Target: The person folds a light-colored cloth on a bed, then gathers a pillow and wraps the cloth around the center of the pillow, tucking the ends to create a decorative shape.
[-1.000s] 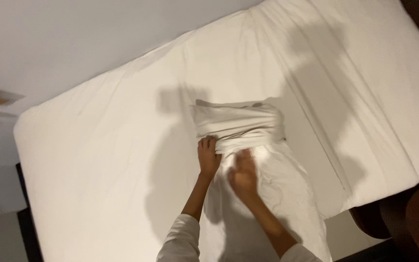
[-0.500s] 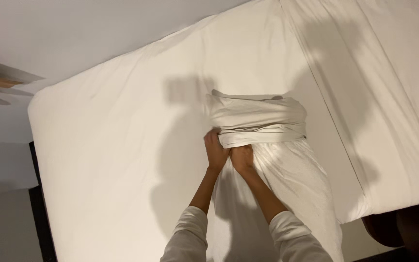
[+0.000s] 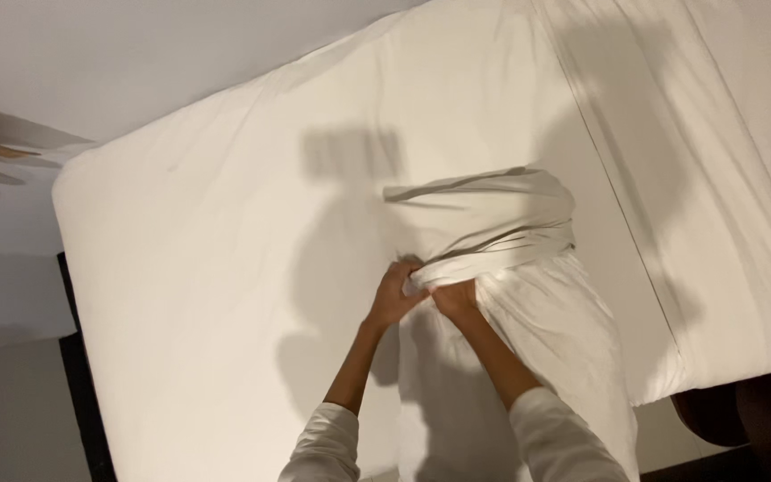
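White cloth fills nearly the whole view: a pillow (image 3: 528, 330) lies on the sheeted mattress (image 3: 225, 295), its far end bunched inside a half-pulled pillowcase (image 3: 493, 219), and its near end runs off the bottom edge between the 2 sleeved forearms. The left hand (image 3: 394, 296) and right hand (image 3: 452, 299) sit close together at the pillowcase's open hem, each curled shut on a fold of fabric; the fingertips are buried in the cloth, so the exact grip is hard to make out. Deep shadow covers the sheet beside the arms and blurs the folds there. A dark rounded piece of furniture (image 3: 742, 411) is cut off at the lower right corner. Compared with 0.5 s ago, the hands have drawn closer together and the gathered hem sits more tightly between them; 1 s ago the right hand lay lower on the pillow.
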